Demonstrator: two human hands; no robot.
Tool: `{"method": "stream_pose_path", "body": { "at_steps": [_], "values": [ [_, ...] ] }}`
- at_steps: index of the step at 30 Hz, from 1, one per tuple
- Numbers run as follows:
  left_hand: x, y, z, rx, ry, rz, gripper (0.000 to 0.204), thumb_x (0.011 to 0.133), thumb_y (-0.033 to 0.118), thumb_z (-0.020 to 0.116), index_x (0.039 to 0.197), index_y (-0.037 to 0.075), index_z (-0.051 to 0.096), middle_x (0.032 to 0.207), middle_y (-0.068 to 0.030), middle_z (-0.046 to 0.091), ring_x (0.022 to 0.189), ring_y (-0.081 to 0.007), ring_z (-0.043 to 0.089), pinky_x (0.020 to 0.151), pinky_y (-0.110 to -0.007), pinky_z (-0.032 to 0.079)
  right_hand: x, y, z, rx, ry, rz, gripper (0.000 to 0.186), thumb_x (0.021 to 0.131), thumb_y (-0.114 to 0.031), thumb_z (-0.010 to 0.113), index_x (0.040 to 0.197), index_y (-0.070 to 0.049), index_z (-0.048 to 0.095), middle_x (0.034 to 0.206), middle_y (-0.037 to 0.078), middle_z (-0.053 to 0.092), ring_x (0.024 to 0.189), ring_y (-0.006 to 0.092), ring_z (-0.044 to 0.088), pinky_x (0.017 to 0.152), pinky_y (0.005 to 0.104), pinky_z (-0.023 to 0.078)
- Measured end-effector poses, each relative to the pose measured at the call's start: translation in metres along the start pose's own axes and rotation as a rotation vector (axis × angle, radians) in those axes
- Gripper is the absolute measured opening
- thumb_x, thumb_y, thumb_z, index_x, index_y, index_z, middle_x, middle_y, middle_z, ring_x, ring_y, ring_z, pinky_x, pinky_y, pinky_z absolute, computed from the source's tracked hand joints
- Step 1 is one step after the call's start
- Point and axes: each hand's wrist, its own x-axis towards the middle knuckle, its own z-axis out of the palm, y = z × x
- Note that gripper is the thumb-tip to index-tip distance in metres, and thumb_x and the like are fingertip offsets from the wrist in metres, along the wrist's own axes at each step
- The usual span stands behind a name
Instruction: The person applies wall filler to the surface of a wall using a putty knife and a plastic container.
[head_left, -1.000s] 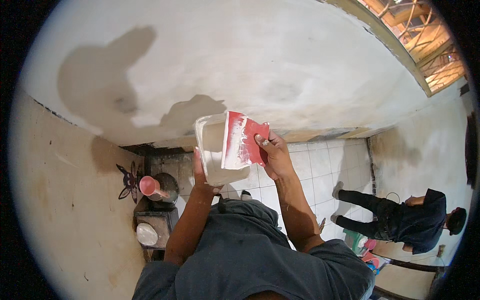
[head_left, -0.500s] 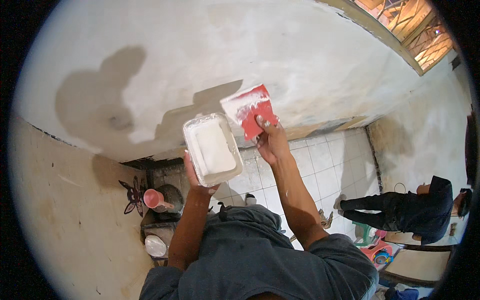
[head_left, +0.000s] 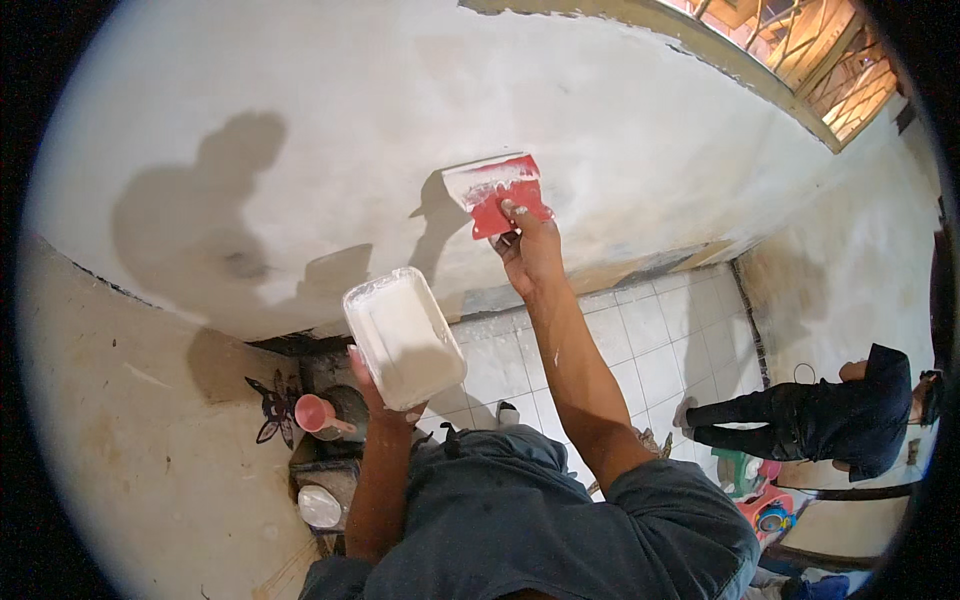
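Note:
My left hand (head_left: 368, 385) grips a rectangular plastic tub (head_left: 445, 330) from below, with white paste (head_left: 405, 345) in it and smeared round its rim. My right hand (head_left: 532, 255) is raised above and right of the tub, fingers closed on a red scraper (head_left: 490, 210). White paste coats the scraper's upper edge, which is at or very close to the pale, patchy wall (head_left: 600, 90); whether it touches is hard to tell. Shadows of my body, the tub and the scraper fall on that wall.
A pink dipper (head_left: 312, 412) rests on a dark container at lower left, near a white round item (head_left: 318, 505). Another person (head_left: 850, 420) in dark clothes is at the right wall, near pink and green plastic items (head_left: 760, 510). A wooden-framed window (head_left: 800, 50) is at upper right.
My right hand has moved the scraper up from over the tub to the wall. The tub has moved lower and left, its paste now uncovered to view.

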Motion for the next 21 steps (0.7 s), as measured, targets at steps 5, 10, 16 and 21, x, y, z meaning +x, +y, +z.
{"method": "stream_pose_path", "body": {
  "at_steps": [5, 10, 16, 21],
  "values": [
    [-0.005, 0.005, 0.006, 0.001, -0.040, 0.020, 0.076, 0.089, 0.070, 0.044, 0.147, 0.021, 0.037, 0.140, -0.0068, 0.049, 0.120, -0.0306, 0.055, 0.095, -0.052, 0.050, -0.002, 0.003, 0.001, 0.047, 0.031, 0.039, 0.019, 0.092, -0.008, 0.061, 0.110, -0.004, 0.061, 0.104, 0.005, 0.067, 0.089, 0.0148, 0.064, 0.072, 0.0285, 0.055],
    [-0.007, 0.004, 0.008, -0.010, -0.033, 0.031, 0.079, 0.088, 0.071, 0.047, 0.147, 0.020, 0.037, 0.141, -0.0074, 0.049, 0.120, -0.0313, 0.055, 0.096, -0.052, 0.050, 0.015, 0.002, 0.002, 0.110, -0.021, -0.012, 0.013, 0.094, -0.008, 0.058, 0.105, -0.002, 0.060, 0.095, 0.005, 0.064, 0.083, 0.0142, 0.063, 0.066, 0.0238, 0.053],
    [-0.010, 0.008, 0.014, 0.066, 0.002, 0.077, 0.079, 0.089, 0.071, 0.044, 0.148, 0.019, 0.036, 0.141, -0.0074, 0.049, 0.119, -0.0310, 0.055, 0.096, -0.051, 0.049, 0.057, -0.049, 0.065, 0.300, -0.119, -0.104, 0.013, 0.097, -0.020, 0.058, 0.097, -0.008, 0.061, 0.081, 0.000, 0.056, 0.073, 0.0092, 0.055, 0.061, 0.0228, 0.049],
    [-0.014, 0.006, 0.024, 0.102, 0.025, 0.078, 0.078, 0.092, 0.069, 0.036, 0.149, 0.015, 0.033, 0.138, -0.0096, 0.050, 0.115, -0.0276, 0.058, 0.090, -0.045, 0.054, 0.042, -0.096, 0.104, 0.299, -0.021, -0.187, 0.013, 0.089, -0.016, 0.064, 0.094, -0.006, 0.056, 0.085, 0.003, 0.056, 0.075, 0.0133, 0.053, 0.066, 0.0269, 0.047]
  ]
}}
